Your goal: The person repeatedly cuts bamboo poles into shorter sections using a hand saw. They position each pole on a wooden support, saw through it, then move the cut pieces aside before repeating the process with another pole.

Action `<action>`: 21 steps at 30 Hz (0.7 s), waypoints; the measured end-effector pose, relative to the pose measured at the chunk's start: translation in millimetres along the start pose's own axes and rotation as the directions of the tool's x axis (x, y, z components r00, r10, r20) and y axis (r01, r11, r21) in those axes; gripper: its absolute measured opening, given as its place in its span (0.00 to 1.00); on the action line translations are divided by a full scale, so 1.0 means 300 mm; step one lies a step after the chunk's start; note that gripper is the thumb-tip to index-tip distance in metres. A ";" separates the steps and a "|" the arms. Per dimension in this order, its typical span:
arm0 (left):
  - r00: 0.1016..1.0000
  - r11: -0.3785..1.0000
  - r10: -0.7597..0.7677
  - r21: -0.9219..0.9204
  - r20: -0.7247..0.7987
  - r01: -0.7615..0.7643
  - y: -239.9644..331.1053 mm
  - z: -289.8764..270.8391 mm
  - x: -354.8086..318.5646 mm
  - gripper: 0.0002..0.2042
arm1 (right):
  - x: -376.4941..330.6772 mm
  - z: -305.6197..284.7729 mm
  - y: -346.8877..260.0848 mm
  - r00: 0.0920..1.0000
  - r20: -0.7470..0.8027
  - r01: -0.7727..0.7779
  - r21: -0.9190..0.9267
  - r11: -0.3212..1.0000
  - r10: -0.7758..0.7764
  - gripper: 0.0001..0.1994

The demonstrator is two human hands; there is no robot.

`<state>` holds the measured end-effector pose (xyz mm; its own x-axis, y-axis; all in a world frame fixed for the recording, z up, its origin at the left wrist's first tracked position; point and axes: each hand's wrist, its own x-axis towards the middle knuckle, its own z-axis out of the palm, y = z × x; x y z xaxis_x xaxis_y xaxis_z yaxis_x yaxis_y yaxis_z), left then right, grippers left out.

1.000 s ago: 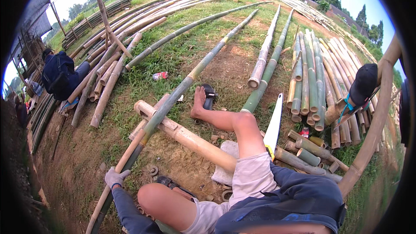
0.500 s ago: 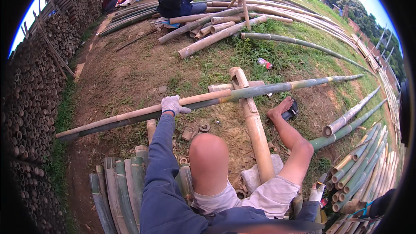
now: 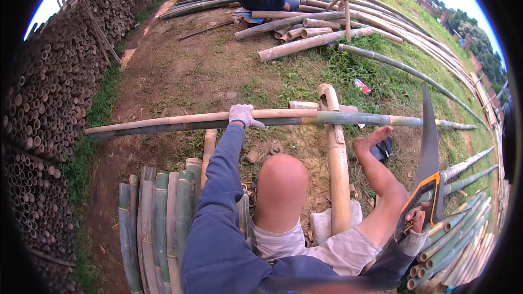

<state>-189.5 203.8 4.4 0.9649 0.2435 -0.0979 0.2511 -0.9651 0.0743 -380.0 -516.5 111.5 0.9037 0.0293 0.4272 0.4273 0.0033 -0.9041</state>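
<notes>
The long bamboo pole (image 3: 283, 120) lies across a thicker pale bamboo support (image 3: 338, 174) that runs away from you between your knees; its green end reaches out over the grass to your right. Your gloved left hand (image 3: 243, 115) is closed over the pole's top, just left of the crossing. Your right hand (image 3: 415, 223) is wrapped around the orange-and-black handle of a curved blade (image 3: 429, 147), raised point-up and well apart from the pole. Your bare right foot (image 3: 373, 139) rests beside the support. Judgement: press the pole down firmly onto the support so it cannot roll, keep the left hand clear of the blade's path, and strike away from the foot. Cut poles (image 3: 163, 212) lie bundled at your left.
</notes>
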 end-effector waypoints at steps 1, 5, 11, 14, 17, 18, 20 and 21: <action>1.000 1.000 -0.004 -0.004 0.014 0.004 0.003 -0.004 0.000 0.52 | 0.057 0.079 0.051 0.996 -0.010 -0.093 0.001 0.996 0.093 0.19; 0.999 1.000 -0.016 -0.013 0.050 0.017 0.015 -0.009 0.010 0.47 | 0.138 0.518 0.295 0.995 -0.022 -0.085 0.272 0.959 0.094 0.18; 0.996 0.999 -0.023 0.044 0.083 0.019 0.022 0.000 0.042 0.49 | 0.154 0.919 0.421 0.957 0.180 -0.269 0.257 0.928 0.227 0.15; 0.998 0.997 -0.021 0.081 0.054 0.017 0.021 0.013 0.042 0.52 | 0.153 0.966 0.435 0.941 0.173 -0.320 0.160 0.934 0.292 0.17; 0.999 0.996 -0.017 0.084 0.040 0.014 0.022 0.019 0.041 0.51 | 0.147 0.974 0.469 0.935 0.182 -0.327 0.101 0.940 0.306 0.19; 0.999 0.997 -0.017 0.081 0.034 0.014 0.023 0.020 0.043 0.50 | 0.146 0.969 0.481 0.932 0.173 -0.333 0.056 0.941 0.320 0.19; 0.999 0.997 -0.020 0.081 0.039 0.017 0.025 0.021 0.045 0.50 | 0.144 0.959 0.507 0.930 0.181 -0.340 0.104 0.935 0.319 0.20; 0.999 0.997 -0.018 0.078 0.032 0.015 0.027 0.023 0.046 0.50 | 0.145 0.952 0.518 0.929 0.175 -0.350 0.123 0.928 0.327 0.20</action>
<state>-174.7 198.8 -3.2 0.9573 0.2575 -0.1313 0.2591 -0.9658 -0.0050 -282.2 -229.2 -13.2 0.9741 0.2033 0.0992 0.0766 0.1162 -0.9903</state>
